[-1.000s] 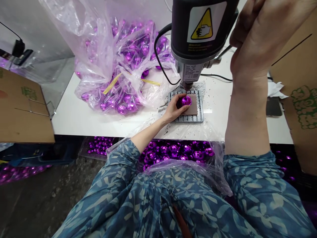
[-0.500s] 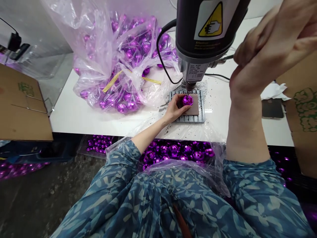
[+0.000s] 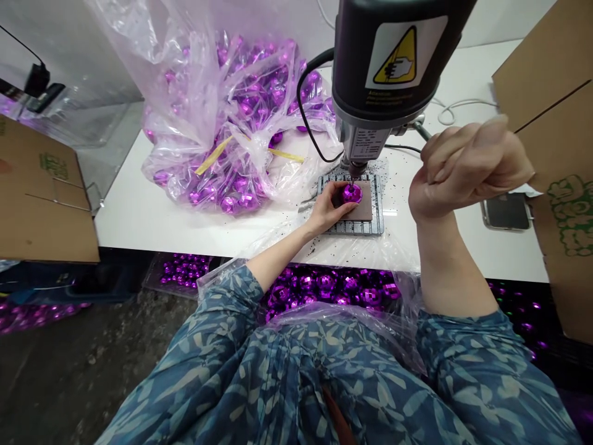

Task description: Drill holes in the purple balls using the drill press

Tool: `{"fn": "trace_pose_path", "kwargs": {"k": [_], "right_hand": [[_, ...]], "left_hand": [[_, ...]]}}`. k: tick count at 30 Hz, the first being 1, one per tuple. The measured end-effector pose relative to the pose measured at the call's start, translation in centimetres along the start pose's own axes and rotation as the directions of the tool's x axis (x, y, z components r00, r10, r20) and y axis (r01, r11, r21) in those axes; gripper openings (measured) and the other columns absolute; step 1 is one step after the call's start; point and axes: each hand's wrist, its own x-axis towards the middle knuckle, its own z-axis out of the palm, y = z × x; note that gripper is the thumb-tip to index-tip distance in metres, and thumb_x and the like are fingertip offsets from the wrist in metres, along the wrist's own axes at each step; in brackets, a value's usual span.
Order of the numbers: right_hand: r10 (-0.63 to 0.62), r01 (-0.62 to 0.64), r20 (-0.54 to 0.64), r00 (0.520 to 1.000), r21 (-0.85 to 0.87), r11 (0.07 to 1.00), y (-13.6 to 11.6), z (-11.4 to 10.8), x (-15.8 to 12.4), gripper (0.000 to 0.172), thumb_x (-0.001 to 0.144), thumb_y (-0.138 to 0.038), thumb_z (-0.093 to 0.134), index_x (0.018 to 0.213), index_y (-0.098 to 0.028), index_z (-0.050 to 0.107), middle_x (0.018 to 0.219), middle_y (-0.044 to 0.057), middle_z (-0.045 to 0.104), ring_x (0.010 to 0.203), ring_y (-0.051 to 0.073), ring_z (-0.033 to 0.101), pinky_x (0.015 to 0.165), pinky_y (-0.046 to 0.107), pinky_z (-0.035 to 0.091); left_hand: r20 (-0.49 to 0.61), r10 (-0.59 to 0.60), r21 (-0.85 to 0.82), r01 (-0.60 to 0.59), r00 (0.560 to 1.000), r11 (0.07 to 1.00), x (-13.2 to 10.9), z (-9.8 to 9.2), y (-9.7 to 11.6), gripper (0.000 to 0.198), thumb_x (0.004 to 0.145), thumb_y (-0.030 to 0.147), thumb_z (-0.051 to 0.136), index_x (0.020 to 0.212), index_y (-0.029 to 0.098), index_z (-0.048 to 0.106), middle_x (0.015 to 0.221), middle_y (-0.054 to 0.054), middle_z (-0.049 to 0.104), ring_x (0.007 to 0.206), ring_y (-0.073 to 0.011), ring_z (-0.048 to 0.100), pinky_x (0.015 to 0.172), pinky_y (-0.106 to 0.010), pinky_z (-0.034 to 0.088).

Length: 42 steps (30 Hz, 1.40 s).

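Observation:
My left hand [image 3: 328,207] pinches a shiny purple faceted ball [image 3: 351,193] between thumb and fingers. The ball rests on a flat brown block [image 3: 362,213] on the slotted metal base [image 3: 377,225] of a bench drill press [image 3: 389,74]. Straight above, the thin drill bit [image 3: 353,180] comes down to the top of the ball; how deep it reaches is hard to see. On the right, my right hand [image 3: 467,167] is closed around the end of the drill press lever [image 3: 420,128], hiding its grip.
A clear plastic bag [image 3: 250,139] of purple balls lies left of the drill. Below the table edge, more balls [image 3: 328,283] sit in plastic. A phone [image 3: 506,212] lies at right; cardboard boxes [image 3: 41,191] flank both sides. Dark shavings surround the base.
My right hand has swung down and towards me with the lever. My left hand keeps the ball on the block, and the view has tilted slightly.

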Motion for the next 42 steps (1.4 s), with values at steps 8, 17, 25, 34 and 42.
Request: {"fn": "trace_pose_path", "kwargs": {"k": [8, 17, 25, 34, 42], "right_hand": [[-0.104, 0.108, 0.042, 0.994, -0.124, 0.986, 2.9, -2.4, -1.1, 0.089, 0.089, -0.075, 0.054, 0.057, -0.011, 0.002, 0.045, -0.001, -0.014, 0.035, 0.0, 0.011, 0.042, 0.022, 0.018], [0.025, -0.002, 0.124, 0.992, -0.179, 0.984, 0.7, -1.3, -0.1, 0.093, 0.086, -0.085, 0.051, 0.056, -0.011, 0.004, 0.041, -0.001, -0.004, 0.036, 0.0, 0.013, 0.043, 0.023, 0.014], [0.344, -0.327, 0.129, 0.93, -0.135, 0.935, -0.8, 5.4, 8.1, 0.076, 0.084, -0.07, 0.061, 0.054, -0.018, 0.014, 0.042, -0.003, 0.011, 0.032, 0.004, 0.022, 0.04, 0.027, 0.012], [0.495, -0.492, -0.02, 0.868, -0.162, 0.856, -1.1, 5.5, 8.2, 0.049, 0.102, -0.027, 0.038, 0.058, -0.016, 0.019, 0.046, -0.003, 0.012, 0.036, 0.001, 0.024, 0.047, 0.025, 0.012], [0.485, -0.481, -0.007, 0.874, -0.134, 0.866, -1.3, 5.2, 7.9, 0.05, 0.102, -0.027, 0.036, 0.056, -0.014, 0.023, 0.047, -0.003, 0.015, 0.036, 0.002, 0.029, 0.046, 0.02, 0.012]], "left_hand": [[0.002, 0.003, -0.002, -0.003, 1.0, 1.0, 0.0, 0.1, 0.3, 0.064, 0.087, 0.056, 0.088, 0.131, 0.022, 0.057, 0.128, -0.012, 0.073, 0.12, -0.0285, 0.072, 0.109, -0.051, 0.059], [0.0, -0.022, -0.008, 0.022, 1.0, 1.0, 0.0, 0.1, 0.9, 0.061, 0.086, 0.051, 0.09, 0.13, 0.022, 0.059, 0.13, -0.013, 0.073, 0.122, -0.0282, 0.072, 0.109, -0.051, 0.058], [-0.109, 0.031, 0.152, -0.014, 0.994, 0.988, -1.2, -0.9, 2.7, 0.057, 0.081, 0.047, 0.094, 0.121, 0.022, 0.063, 0.125, -0.012, 0.073, 0.12, -0.0301, 0.07, 0.106, -0.053, 0.058], [0.766, 0.005, 0.198, -0.243, 0.643, 0.95, -10.4, -10.7, 11.2, 0.039, 0.085, 0.067, 0.085, 0.103, 0.034, 0.077, 0.079, 0.003, 0.077, 0.059, -0.0199, 0.07, 0.053, -0.034, 0.057], [0.022, -0.148, 0.796, 0.072, 0.989, 0.601, 6.9, -13.7, 6.8, 0.031, 0.109, 0.015, 0.047, 0.13, 0.015, 0.07, 0.137, -0.016, 0.074, 0.131, -0.0266, 0.068, 0.117, -0.043, 0.052]]}}
